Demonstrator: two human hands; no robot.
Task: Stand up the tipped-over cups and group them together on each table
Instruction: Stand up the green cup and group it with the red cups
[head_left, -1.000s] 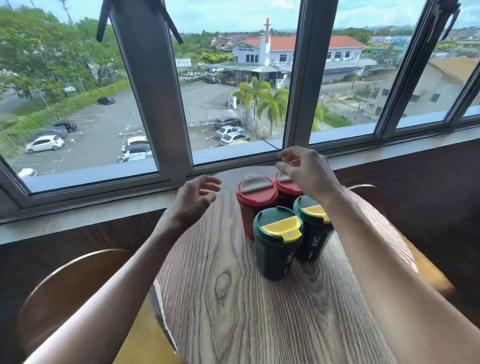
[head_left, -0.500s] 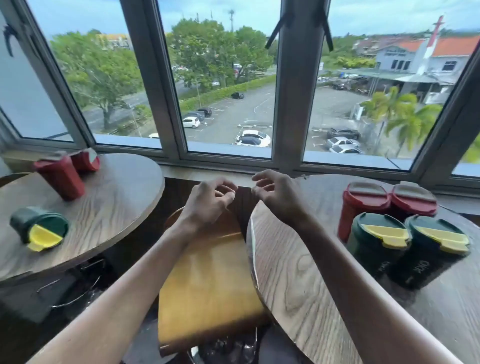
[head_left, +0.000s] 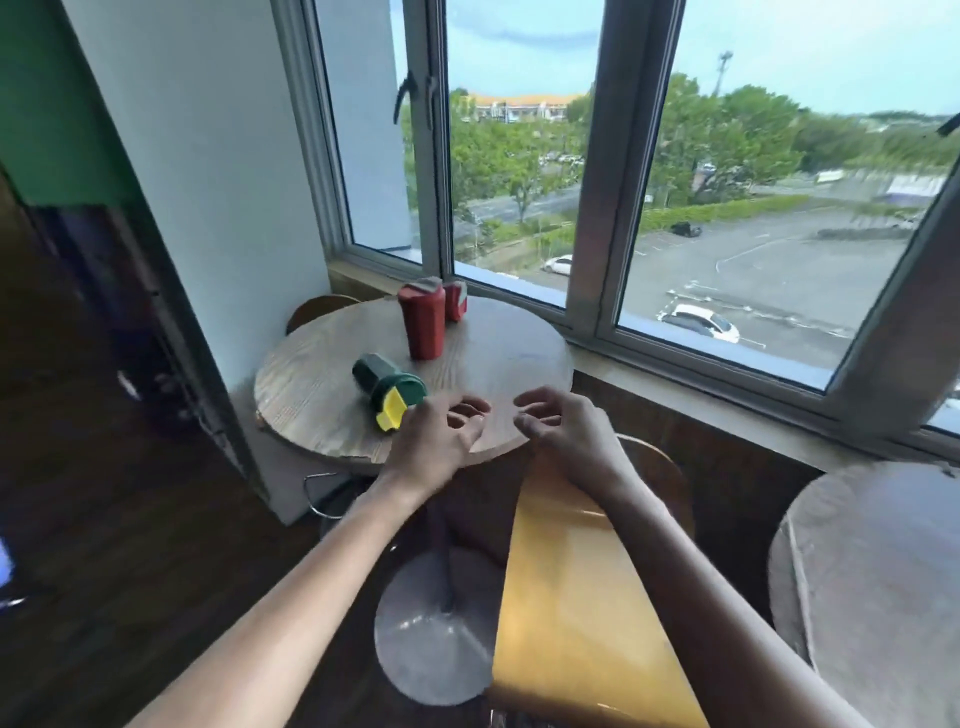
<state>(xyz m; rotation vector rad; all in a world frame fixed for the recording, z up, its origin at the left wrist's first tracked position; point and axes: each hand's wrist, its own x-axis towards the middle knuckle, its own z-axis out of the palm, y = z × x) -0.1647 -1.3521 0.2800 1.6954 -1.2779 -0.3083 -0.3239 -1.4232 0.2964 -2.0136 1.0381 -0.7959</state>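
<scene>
A round wooden table (head_left: 322, 384) stands by the window corner. On it a dark green cup with a yellow lid (head_left: 387, 388) lies on its side, lid toward me. Behind it a red cup (head_left: 423, 323) stands upright, and a second red cup (head_left: 455, 300) lies tipped behind that one, partly hidden. My left hand (head_left: 441, 434) hovers over the table's near edge, just right of the green cup's lid, fingers curled and empty. My right hand (head_left: 563, 426) is beside it, also loosely curled and holding nothing.
A yellow wooden chair (head_left: 582, 587) stands between this table and a second round table (head_left: 872, 571) at the right edge. The table's metal base (head_left: 431, 629) sits on dark floor. A white pillar (head_left: 208, 208) and a window frame (head_left: 597, 208) bound the far side.
The view has swung left from the grouped cups on the right table to the left table. Both hands have moved over the chair to the left table's near edge, still empty.
</scene>
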